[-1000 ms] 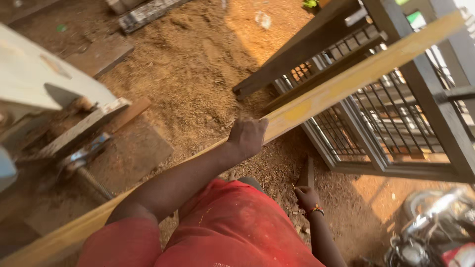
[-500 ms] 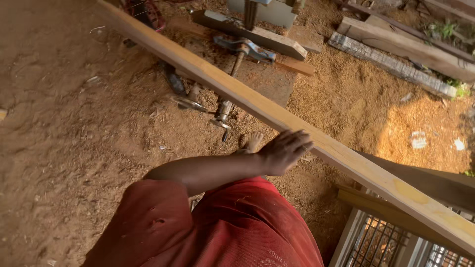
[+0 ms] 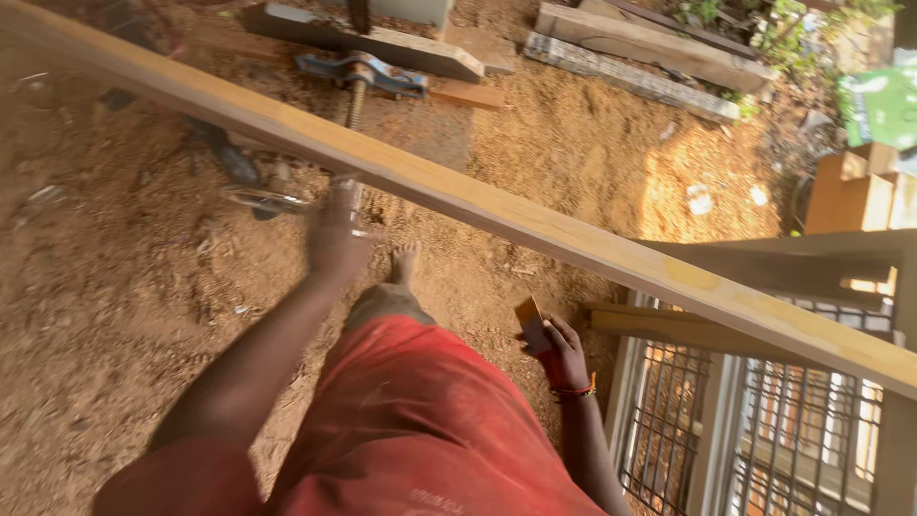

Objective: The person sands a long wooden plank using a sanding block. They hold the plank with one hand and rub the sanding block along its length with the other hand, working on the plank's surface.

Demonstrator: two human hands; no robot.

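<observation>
- Bare sandy ground (image 3: 105, 287), rough with sawdust, lies open at 9 o'clock.
- Left hand (image 3: 336, 239), blurred, reaches up under the long pale wooden plank (image 3: 497, 212); whether it grips cannot be told.
- The plank, smooth and straight-edged, runs from 10 to 4 o'clock.
- A blue metal clamp (image 3: 368, 72) sits at 12 o'clock.
- Right hand (image 3: 559, 349) is closed around a small flat brown block (image 3: 530, 320).
- A metal grille (image 3: 783, 430) blocks 4 o'clock.
</observation>
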